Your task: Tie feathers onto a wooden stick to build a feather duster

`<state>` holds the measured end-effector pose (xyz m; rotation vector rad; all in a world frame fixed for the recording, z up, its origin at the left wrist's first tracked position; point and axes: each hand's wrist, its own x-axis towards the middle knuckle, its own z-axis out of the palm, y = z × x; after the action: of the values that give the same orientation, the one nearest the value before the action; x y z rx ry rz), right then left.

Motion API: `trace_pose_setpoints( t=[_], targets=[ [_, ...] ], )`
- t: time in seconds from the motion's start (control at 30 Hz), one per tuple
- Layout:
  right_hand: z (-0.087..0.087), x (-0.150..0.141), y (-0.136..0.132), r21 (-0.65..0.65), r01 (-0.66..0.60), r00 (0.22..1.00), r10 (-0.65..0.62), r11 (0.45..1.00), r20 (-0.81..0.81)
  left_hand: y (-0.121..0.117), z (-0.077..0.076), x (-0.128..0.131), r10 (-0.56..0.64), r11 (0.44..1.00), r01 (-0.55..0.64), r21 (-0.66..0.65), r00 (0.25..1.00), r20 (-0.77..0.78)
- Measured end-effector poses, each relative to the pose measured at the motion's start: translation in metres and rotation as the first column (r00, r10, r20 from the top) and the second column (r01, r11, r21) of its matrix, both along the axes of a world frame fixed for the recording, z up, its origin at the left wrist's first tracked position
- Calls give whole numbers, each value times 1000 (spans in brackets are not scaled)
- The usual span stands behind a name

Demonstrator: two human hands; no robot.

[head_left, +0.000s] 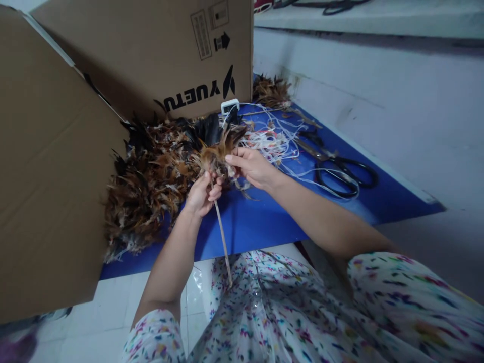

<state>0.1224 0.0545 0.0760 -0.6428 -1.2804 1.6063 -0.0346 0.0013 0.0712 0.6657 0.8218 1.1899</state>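
My left hand (204, 195) is closed around a thin stick (223, 234) just below a tuft of brown and black feathers (212, 154) at its upper end. The stick's lower end reaches down to my patterned clothing. On the right of the tuft, my right hand (251, 166) pinches feathers near their base between thumb and fingers. A large heap of loose brown and black feathers (151, 176) spreads beside my left hand. White strings (270, 143) lie tangled beyond my right hand. A pair of large black-handled scissors (335, 169) rests to the right.
Tall cardboard boxes (151, 55) stand behind and to the left of the blue tabletop (264, 217). A small white-framed device (230, 106) sits by the back box. Another feather bunch (273, 91) lies at the far corner. A pale wall (370, 96) with a ledge (370, 22) borders the right.
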Motion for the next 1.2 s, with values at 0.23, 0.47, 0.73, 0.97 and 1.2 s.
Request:
trace_pose_setpoints(
  t=[0.23, 0.47, 0.73, 0.97, 1.2],
  targets=[
    [-10, -4, 5, -133, -140, 977, 115, 981, -180, -7, 2, -4, -206, 977, 200, 74, 973, 101],
    [-9, -7, -2, -108, -154, 978, 136, 982, -157, -7, 3, -3, -196, 980, 193, 42, 977, 87],
    [-12, -9, -2, -98, -127, 983, 112, 987, -147, -8, 0, -5, -249, 968, 242, 71, 962, 110],
    [-15, -13, -5, -92, -120, 984, 106, 988, -146, -8, -2, -6, -295, 955, 291, 64, 954, 62],
    [-18, -17, -7, -69, -23, 994, 16, 997, -111, -7, -1, -3, -322, 942, 326, 81, 945, -65]
  ],
)
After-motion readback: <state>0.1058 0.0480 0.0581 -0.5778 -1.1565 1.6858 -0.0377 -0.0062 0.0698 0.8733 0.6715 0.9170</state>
